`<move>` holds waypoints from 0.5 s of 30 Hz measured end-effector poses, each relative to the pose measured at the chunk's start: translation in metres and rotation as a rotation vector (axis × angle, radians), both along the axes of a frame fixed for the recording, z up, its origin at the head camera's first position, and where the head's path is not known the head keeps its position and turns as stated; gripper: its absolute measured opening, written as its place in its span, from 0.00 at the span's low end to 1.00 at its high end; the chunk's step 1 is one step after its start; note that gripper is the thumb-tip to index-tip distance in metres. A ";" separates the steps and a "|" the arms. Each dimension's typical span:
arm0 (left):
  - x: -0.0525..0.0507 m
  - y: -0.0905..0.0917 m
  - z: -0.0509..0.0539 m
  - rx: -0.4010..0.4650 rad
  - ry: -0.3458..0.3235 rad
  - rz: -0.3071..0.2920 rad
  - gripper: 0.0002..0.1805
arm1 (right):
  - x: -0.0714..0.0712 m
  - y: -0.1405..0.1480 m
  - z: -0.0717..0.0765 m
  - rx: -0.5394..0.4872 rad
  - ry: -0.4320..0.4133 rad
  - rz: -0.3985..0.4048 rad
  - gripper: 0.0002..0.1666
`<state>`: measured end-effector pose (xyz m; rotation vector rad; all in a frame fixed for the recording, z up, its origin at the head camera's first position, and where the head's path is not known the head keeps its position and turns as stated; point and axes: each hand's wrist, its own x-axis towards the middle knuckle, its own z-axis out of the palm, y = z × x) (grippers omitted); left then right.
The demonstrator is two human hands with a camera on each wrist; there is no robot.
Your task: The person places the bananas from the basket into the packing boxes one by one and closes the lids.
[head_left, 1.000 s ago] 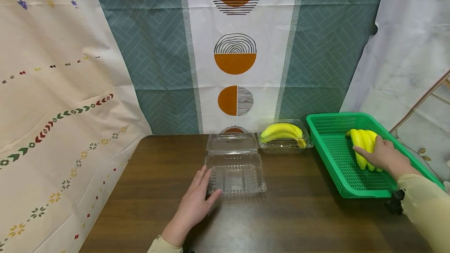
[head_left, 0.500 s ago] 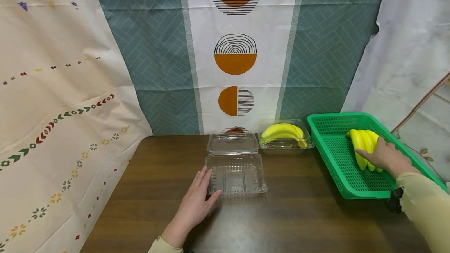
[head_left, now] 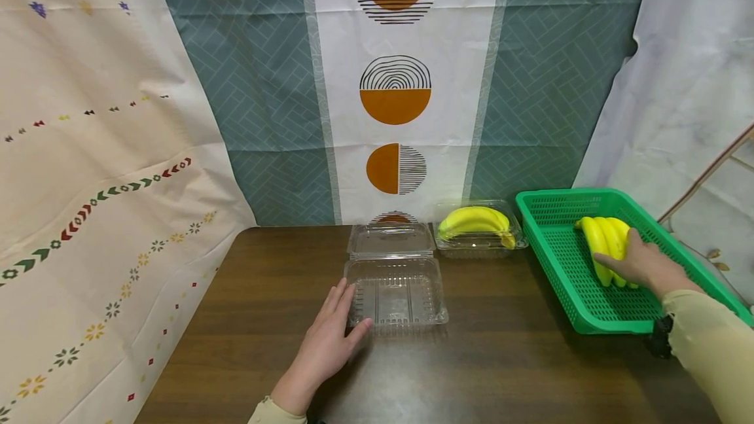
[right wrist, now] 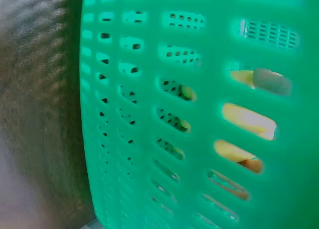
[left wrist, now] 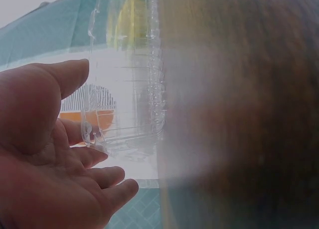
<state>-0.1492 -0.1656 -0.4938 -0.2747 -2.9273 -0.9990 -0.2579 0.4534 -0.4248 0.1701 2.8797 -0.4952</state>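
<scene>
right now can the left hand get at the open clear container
Very likely yes: the left hand holds nothing and is right at the left side of the open clear container, with nothing apparently in between. Whether it touches the plastic is hard to tell.

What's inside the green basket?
The green basket holds a bunch of yellow bananas, gripped by the right hand. The hand covers the bunch's right side, and the floor beneath the fruit can't be seen.
</scene>
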 end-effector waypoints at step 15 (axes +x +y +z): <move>0.001 0.000 0.001 0.006 0.003 -0.003 0.45 | -0.004 0.000 -0.012 0.025 0.014 -0.019 0.76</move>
